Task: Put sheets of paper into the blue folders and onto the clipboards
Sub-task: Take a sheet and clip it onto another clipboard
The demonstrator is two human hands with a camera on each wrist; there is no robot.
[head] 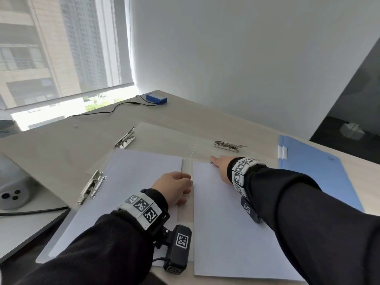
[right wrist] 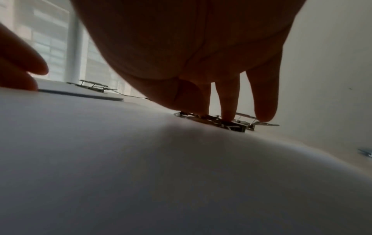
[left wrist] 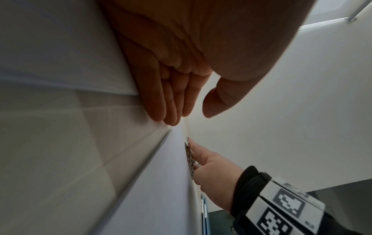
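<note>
Nearest: right sheet point(head: 236, 219) flat on clear clipboard point(head: 186, 194), long axis running from near edge away toward clip point(right wrist: 221, 122). Thin, light, limp, slides easily; judged best pinned flat by palm, moved by edges. Left hand point(head: 174, 187) beside sheet, fingers straight and close together, holding nothing. Farther: right hand point(head: 221, 164), fingers extended, tips pressing clip. Blue folder point(head: 320, 177) right, closed.
</note>
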